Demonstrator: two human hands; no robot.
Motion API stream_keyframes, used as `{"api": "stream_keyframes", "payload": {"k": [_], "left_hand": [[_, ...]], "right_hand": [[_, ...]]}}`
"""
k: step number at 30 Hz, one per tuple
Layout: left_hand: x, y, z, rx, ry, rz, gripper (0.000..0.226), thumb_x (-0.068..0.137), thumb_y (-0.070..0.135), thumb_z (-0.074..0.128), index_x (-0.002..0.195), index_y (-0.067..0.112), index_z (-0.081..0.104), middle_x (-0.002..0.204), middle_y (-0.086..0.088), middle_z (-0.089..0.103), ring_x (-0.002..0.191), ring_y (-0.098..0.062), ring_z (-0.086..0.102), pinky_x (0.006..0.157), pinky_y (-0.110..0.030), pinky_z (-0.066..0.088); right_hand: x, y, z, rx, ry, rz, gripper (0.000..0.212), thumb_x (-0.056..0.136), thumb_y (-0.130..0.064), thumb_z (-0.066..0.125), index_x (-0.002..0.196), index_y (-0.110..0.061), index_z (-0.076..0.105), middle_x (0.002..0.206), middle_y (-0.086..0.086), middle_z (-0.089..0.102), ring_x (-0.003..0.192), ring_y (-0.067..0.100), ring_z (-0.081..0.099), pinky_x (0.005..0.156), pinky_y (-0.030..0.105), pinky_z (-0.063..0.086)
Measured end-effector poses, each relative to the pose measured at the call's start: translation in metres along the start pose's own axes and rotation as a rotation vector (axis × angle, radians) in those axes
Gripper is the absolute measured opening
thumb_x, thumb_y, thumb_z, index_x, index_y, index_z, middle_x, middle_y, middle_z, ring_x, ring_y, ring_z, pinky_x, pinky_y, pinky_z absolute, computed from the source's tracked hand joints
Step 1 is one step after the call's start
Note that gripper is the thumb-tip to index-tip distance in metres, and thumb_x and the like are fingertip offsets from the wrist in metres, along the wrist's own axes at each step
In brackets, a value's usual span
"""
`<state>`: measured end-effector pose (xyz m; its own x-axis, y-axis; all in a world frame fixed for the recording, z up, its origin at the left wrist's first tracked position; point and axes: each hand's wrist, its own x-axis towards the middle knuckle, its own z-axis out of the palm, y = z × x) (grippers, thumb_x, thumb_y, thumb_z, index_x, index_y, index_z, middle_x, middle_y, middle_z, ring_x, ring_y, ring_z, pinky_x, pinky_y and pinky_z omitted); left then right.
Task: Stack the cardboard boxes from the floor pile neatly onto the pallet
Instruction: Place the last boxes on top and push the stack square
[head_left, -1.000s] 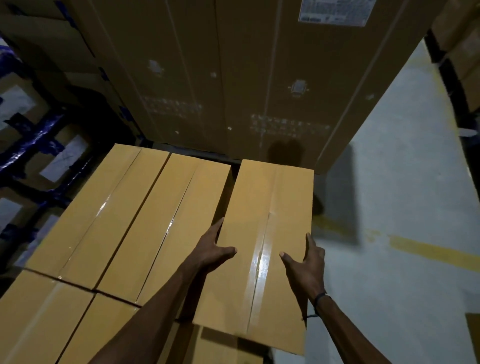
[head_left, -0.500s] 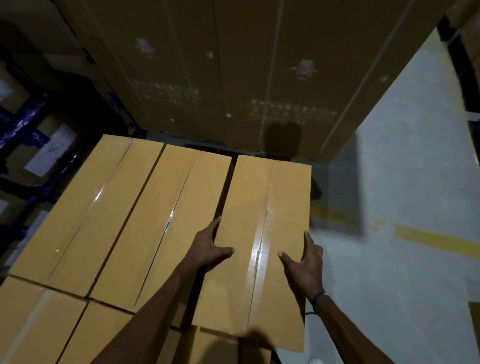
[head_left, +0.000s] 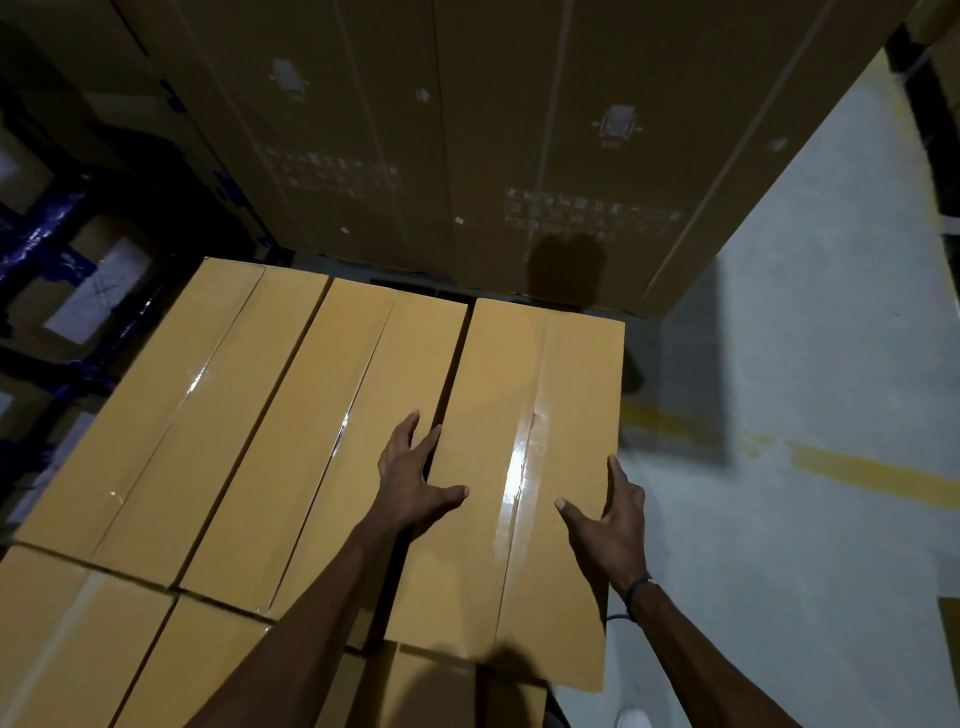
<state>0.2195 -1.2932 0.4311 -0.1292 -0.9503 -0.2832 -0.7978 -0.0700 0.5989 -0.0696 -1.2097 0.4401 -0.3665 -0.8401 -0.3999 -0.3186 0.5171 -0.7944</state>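
A long tan cardboard box (head_left: 519, 395) with clear tape down its middle lies at the right end of the top row of the stack. Its near end overhangs the layer below. My left hand (head_left: 410, 483) is at its left edge, fingers straight along the narrow gap to the neighbouring box (head_left: 322, 441), thumb on top. My right hand (head_left: 608, 525) presses against its right edge with straight fingers, thumb spread over the top. A third box (head_left: 171, 405) lies further left. The pallet itself is hidden.
Boxes of a lower layer (head_left: 67, 649) show at the near left. Tall brown cartons (head_left: 467, 130) stand close behind the stack. A blue rack with boxes (head_left: 47, 244) is at the left. Grey floor (head_left: 805, 571) with a yellow line (head_left: 872, 473) lies to the right.
The right-hand box has slid away from me and leftward, narrowing the gap to its neighbour. My left fingers have come up out of that gap.
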Motion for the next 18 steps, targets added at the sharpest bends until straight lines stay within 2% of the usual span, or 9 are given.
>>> {"api": "stream_keyframes", "payload": {"k": [2,5,9,13,18], "left_hand": [[0.001,-0.004,0.003,0.025,-0.009,0.027,0.116,0.063,0.073,0.071,0.161,0.028,0.03,0.171,0.008,-0.001,0.158,-0.019,-0.001,0.125,-0.052,0.006],[-0.001,-0.009,0.009,0.031,-0.014,0.041,0.114,0.068,0.068,0.069,0.164,0.027,0.022,0.172,0.012,-0.007,0.158,-0.015,-0.011,0.124,-0.046,-0.004],[-0.001,-0.017,0.012,0.048,-0.03,0.065,0.112,0.073,0.066,0.064,0.165,0.024,0.016,0.171,0.016,-0.013,0.156,-0.01,-0.018,0.125,-0.044,-0.005],[-0.001,-0.028,0.01,0.083,-0.072,0.114,0.11,0.082,0.065,0.063,0.166,0.025,0.005,0.169,0.016,-0.02,0.155,-0.01,-0.023,0.126,-0.044,-0.005],[-0.002,-0.035,0.009,0.165,-0.117,0.179,0.102,0.093,0.064,0.057,0.165,0.025,-0.004,0.168,0.009,-0.026,0.154,-0.015,-0.026,0.126,-0.043,-0.006]], "right_hand": [[0.001,0.002,0.002,-0.002,0.0,-0.001,0.106,0.079,-0.028,0.089,0.162,-0.022,0.023,0.144,0.006,0.037,0.131,0.021,0.042,0.105,0.029,0.036],[0.001,0.005,0.004,-0.002,-0.007,0.001,0.106,0.079,-0.027,0.089,0.162,-0.023,0.022,0.146,0.006,0.036,0.123,0.011,0.038,0.103,0.026,0.037],[0.0,0.004,0.008,-0.032,-0.033,-0.01,0.108,0.08,-0.026,0.089,0.163,-0.023,0.02,0.149,0.005,0.034,0.121,0.007,0.036,0.102,0.021,0.036],[-0.002,0.003,0.01,-0.054,-0.058,-0.025,0.109,0.081,-0.026,0.088,0.164,-0.022,0.017,0.154,0.006,0.029,0.13,0.017,0.042,0.103,0.021,0.034],[-0.003,0.004,0.011,-0.099,-0.076,-0.037,0.108,0.083,-0.028,0.086,0.164,-0.02,0.015,0.159,0.007,0.026,0.14,0.026,0.04,0.105,0.023,0.033]]}}
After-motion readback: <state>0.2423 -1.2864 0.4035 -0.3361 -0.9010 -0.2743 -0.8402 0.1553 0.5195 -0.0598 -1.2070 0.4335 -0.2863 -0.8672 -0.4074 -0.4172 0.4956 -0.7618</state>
